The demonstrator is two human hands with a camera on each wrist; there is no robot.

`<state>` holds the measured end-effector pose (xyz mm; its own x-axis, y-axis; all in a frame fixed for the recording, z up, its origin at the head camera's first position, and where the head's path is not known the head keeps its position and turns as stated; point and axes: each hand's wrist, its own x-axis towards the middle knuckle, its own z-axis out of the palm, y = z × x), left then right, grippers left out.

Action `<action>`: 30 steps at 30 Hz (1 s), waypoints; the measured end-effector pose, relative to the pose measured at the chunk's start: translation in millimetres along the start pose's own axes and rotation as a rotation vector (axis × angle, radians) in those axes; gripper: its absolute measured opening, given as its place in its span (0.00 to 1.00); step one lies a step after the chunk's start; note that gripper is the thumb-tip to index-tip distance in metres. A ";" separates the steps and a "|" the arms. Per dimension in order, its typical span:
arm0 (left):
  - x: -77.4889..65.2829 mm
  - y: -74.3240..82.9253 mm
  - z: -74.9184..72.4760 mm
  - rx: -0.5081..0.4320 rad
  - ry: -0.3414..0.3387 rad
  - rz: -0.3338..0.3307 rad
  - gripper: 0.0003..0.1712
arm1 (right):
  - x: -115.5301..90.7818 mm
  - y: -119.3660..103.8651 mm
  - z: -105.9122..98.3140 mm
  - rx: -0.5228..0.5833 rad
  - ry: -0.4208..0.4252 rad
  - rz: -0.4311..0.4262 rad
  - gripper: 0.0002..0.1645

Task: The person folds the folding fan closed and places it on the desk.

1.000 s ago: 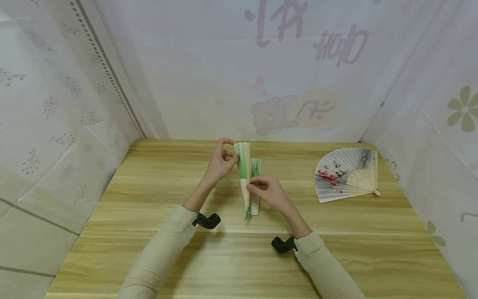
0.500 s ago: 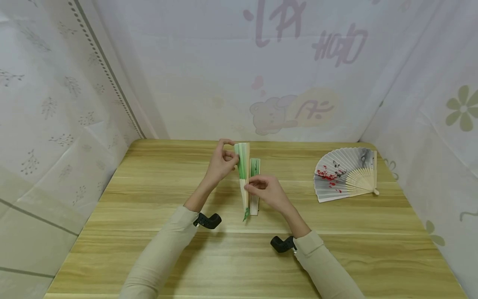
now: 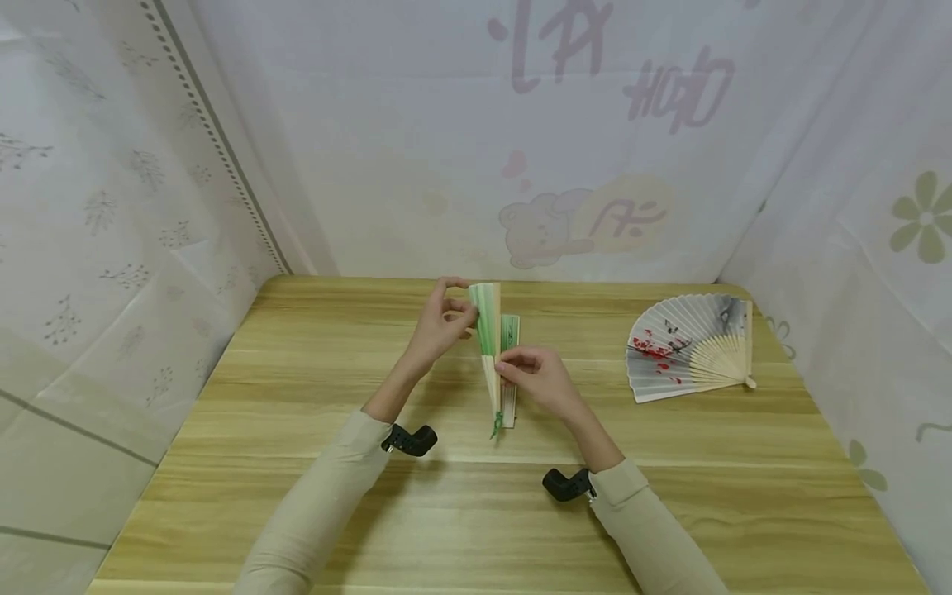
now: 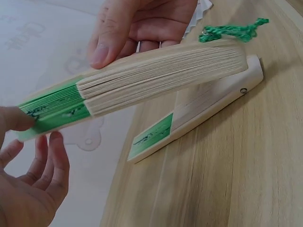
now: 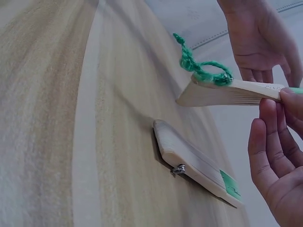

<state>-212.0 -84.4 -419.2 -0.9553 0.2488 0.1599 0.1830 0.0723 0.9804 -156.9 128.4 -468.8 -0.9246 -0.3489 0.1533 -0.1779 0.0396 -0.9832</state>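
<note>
Both hands hold a nearly folded green-and-cream folding fan [image 3: 487, 330] above the table. My left hand [image 3: 439, 326] pinches its green upper end between thumb and fingers; the left wrist view shows its thumb on the green pleats [image 4: 54, 111]. Lower down, my right hand [image 3: 541, 382] pinches the bare wooden ribs. A green braided cord [image 5: 206, 68] hangs from the pivot end. Beneath lies a second folded fan [image 4: 199, 113], also green and wooden, flat on the table and partly hidden by the held one in the head view. A metal ring [image 5: 178, 169] shows at its rivet.
To the right, an open fan [image 3: 687, 347] with grey shading and red blossoms lies spread on the wooden table [image 3: 476, 529]. Patterned white cloth [image 3: 402, 165] hangs behind the table and on both sides.
The held fan has shifted very slightly to the right along with both hands. Each hand keeps the same grip, and the two fans on the table stay where they were.
</note>
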 end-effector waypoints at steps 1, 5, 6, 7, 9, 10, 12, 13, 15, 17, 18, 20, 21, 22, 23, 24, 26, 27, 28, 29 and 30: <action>0.0 -1.2 -0.7 -0.004 -0.010 -0.001 0.25 | 0.2 0.3 0.2 0.003 -0.006 0.000 0.09; -1.3 -0.2 -2.1 -0.007 -0.042 -0.012 0.25 | 0.2 0.5 1.7 0.020 -0.024 0.013 0.09; -1.5 0.6 -2.1 -0.006 -0.047 -0.013 0.25 | 0.4 0.2 2.1 0.026 -0.025 0.017 0.09; -1.8 1.4 -2.0 -0.009 -0.049 -0.014 0.25 | 0.7 -0.1 2.5 0.030 -0.026 0.022 0.09; -2.0 2.6 -1.8 -0.012 -0.052 -0.013 0.26 | 1.0 -1.2 3.4 0.034 -0.027 0.032 0.09; -2.1 2.9 -1.8 -0.016 -0.054 -0.012 0.27 | 1.1 -2.3 3.9 0.036 -0.029 0.034 0.09; -1.9 2.6 -2.1 -0.015 -0.054 -0.010 0.29 | 1.3 -3.9 4.5 0.038 -0.032 0.037 0.09; -1.8 2.2 -2.4 -0.016 -0.054 -0.009 0.29 | 1.4 -4.4 4.7 0.036 -0.034 0.036 0.09; -1.7 1.3 -3.0 -0.017 -0.052 -0.007 0.30 | 1.2 -4.9 4.7 0.037 -0.035 0.033 0.08; -1.5 -0.2 -3.3 -0.013 -0.047 -0.001 0.31 | 0.6 -3.9 4.2 0.038 -0.031 0.030 0.08; -1.6 -1.0 -3.5 -0.015 -0.046 0.003 0.31 | 0.4 -3.5 3.9 0.040 -0.027 0.029 0.08; -2.1 -1.7 -3.9 -0.014 -0.039 0.012 0.32 | -0.1 -2.6 3.7 0.042 -0.022 0.026 0.09; -2.4 -1.8 -3.9 -0.010 -0.035 0.015 0.32 | -0.4 -2.6 3.7 0.043 -0.020 0.024 0.09; -2.7 -1.7 -3.9 -0.006 -0.032 0.019 0.32 | -0.7 -2.8 3.7 0.041 -0.019 0.020 0.09; -2.9 -2.1 -3.8 -0.001 -0.028 0.022 0.32 | -0.8 -3.4 3.7 0.036 -0.019 0.016 0.09; -3.2 -1.9 -3.6 -0.002 -0.023 0.021 0.32 | -1.0 -4.1 3.8 0.032 -0.019 0.014 0.10; -3.3 -1.9 -3.1 -0.006 -0.015 0.019 0.31 | -1.0 -5.0 4.3 0.013 -0.024 0.005 0.10; -3.0 -2.0 -2.7 -0.007 -0.013 0.018 0.31 | -0.9 -5.6 4.6 0.003 -0.025 0.002 0.10; -2.7 -2.3 -2.2 -0.007 -0.010 0.016 0.31 | -0.7 -6.0 5.2 -0.015 -0.024 -0.001 0.10; -2.4 -2.7 -1.8 -0.009 -0.006 0.015 0.31 | -0.4 -6.3 5.8 -0.035 -0.022 -0.003 0.10; -2.1 -2.8 -1.4 -0.010 -0.001 0.013 0.32 | -0.4 -6.5 6.7 -0.059 -0.020 -0.006 0.10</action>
<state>-210.9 -86.5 -422.1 -0.9525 0.2509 0.1729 0.1934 0.0592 0.9793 -153.1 122.0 -463.1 -0.9167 -0.3678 0.1562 -0.2032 0.0927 -0.9747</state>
